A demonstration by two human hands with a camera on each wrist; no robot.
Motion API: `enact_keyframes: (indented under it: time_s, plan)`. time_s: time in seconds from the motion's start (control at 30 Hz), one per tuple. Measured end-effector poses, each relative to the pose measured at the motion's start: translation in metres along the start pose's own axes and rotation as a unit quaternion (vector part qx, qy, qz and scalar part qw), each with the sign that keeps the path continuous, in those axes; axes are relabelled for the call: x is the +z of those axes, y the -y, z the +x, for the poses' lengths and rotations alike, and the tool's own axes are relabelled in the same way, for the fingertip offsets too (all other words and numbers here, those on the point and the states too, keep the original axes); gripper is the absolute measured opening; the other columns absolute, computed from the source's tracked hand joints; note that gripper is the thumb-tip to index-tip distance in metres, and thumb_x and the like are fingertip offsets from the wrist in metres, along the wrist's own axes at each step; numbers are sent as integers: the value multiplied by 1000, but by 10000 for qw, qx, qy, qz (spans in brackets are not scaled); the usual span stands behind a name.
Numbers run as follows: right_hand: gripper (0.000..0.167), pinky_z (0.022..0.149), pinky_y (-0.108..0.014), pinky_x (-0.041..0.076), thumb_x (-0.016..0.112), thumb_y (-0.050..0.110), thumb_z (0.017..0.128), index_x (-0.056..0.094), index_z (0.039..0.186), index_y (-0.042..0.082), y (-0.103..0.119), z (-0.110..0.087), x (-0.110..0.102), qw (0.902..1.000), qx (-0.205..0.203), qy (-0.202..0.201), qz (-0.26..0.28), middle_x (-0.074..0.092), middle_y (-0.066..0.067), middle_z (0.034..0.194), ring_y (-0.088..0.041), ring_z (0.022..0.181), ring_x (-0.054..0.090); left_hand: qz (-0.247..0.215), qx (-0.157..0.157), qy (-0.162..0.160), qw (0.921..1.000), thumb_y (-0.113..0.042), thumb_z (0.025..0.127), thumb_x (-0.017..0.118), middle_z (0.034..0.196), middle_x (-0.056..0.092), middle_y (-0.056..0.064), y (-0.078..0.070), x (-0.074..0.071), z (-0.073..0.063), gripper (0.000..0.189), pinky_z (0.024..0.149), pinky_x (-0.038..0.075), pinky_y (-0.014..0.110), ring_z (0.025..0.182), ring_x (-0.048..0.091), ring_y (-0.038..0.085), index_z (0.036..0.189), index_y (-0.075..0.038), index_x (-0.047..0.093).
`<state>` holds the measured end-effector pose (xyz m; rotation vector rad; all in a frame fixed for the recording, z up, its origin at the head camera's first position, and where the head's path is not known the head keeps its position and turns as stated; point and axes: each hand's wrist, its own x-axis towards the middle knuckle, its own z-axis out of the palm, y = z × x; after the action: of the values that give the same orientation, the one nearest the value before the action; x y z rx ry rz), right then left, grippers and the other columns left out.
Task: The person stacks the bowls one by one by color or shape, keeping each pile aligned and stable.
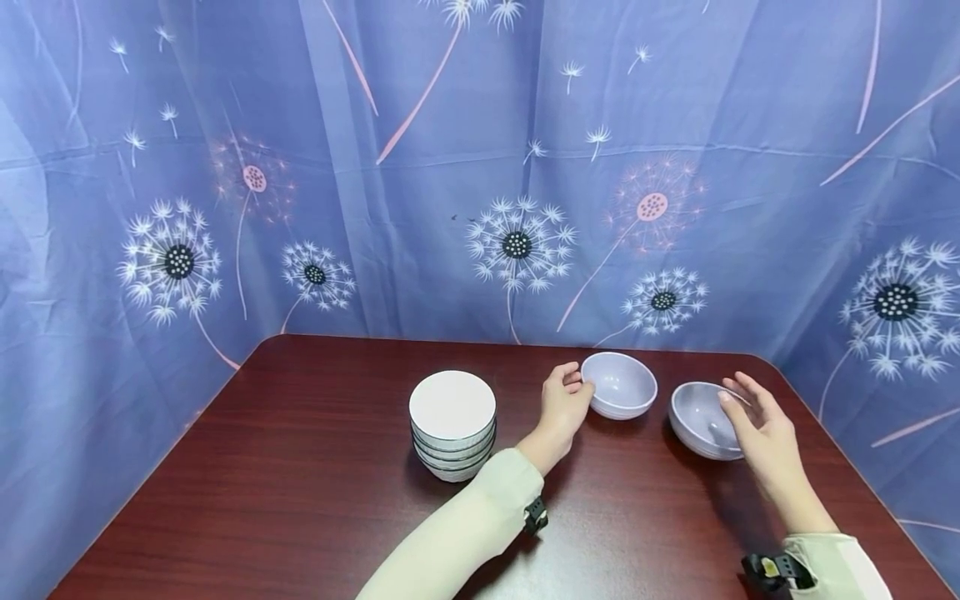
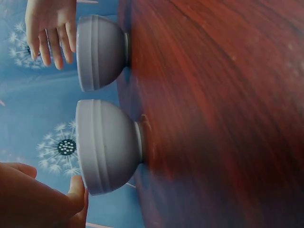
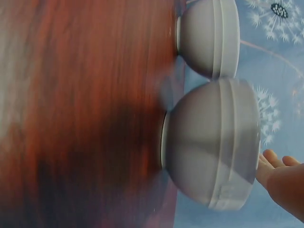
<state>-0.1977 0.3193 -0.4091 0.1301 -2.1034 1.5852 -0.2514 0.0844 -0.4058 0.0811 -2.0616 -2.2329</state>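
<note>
Two pale lilac-grey bowls stand upright on the right half of the table. In the head view my left hand (image 1: 564, 410) is at the left rim of the farther bowl (image 1: 621, 385), its thumb at the rim and its fingers loosely bent. Its thumb (image 2: 76, 194) comes close to that bowl in the left wrist view; whether it touches cannot be told. My right hand (image 1: 767, 433) reaches over the right rim of the nearer bowl (image 1: 701, 425), thumb and fingers apart, and covers part of it. Both bowls rest on their feet.
A stack of several white bowls with dark rims (image 1: 453, 425) stands left of my left hand. The dark red wooden table (image 1: 300, 467) ends at a blue curtain (image 1: 420, 208) with a dandelion print. A strapped device (image 1: 776, 573) sits on the right wrist.
</note>
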Motion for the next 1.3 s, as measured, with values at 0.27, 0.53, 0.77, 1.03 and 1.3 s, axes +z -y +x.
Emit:
enact_keyframes:
  time_s: [0.27, 0.53, 0.77, 1.03, 1.3]
  plan:
    - [50, 87, -1, 39, 58, 10, 95, 42, 142, 5, -9, 3, -15, 9990, 314, -280, 169, 57, 24, 111, 12, 105, 51, -149, -259, -154, 9994, 0, 83, 66, 109, 59, 15, 9, 7, 8, 41, 85, 54, 29, 96, 57, 21, 123, 4, 57]
    - [56, 92, -1, 36, 57, 16, 97, 35, 148, 7, -16, 5, -25, 9965, 738, -397, -81, 51, 22, 121, 11, 112, 47, -174, -578, -131, 9981, -4, 85, 67, 114, 58, 15, 13, 11, 14, 44, 91, 52, 34, 105, 55, 27, 127, 3, 54]
    - [58, 92, 0, 36, 54, 22, 99, 31, 149, 4, -22, 3, -29, 9913, 994, -441, -741, 48, 21, 125, 11, 113, 44, -544, -867, 1, 9947, -2, 86, 66, 120, 54, 23, 17, 14, 17, 47, 80, 58, 38, 101, 61, 30, 129, 4, 50]
    - [63, 91, 0, 34, 48, 27, 100, 24, 149, -5, -27, 0, -31, 9846, 1380, -183, -1055, 46, 27, 117, 13, 113, 41, -852, -990, 64, 9914, 3, 87, 62, 123, 51, 30, 24, 16, 18, 47, 71, 60, 37, 97, 64, 34, 131, 6, 47]
    - [64, 84, -2, 37, 43, 31, 102, 22, 149, -7, -29, 0, -32, 9775, 1756, 188, -1157, 41, -7, 141, 14, 109, 40, -1196, -1263, 341, 9842, 4, 89, 58, 129, 46, 31, 32, 16, 22, 50, 76, 59, 43, 109, 58, 37, 136, 5, 42]
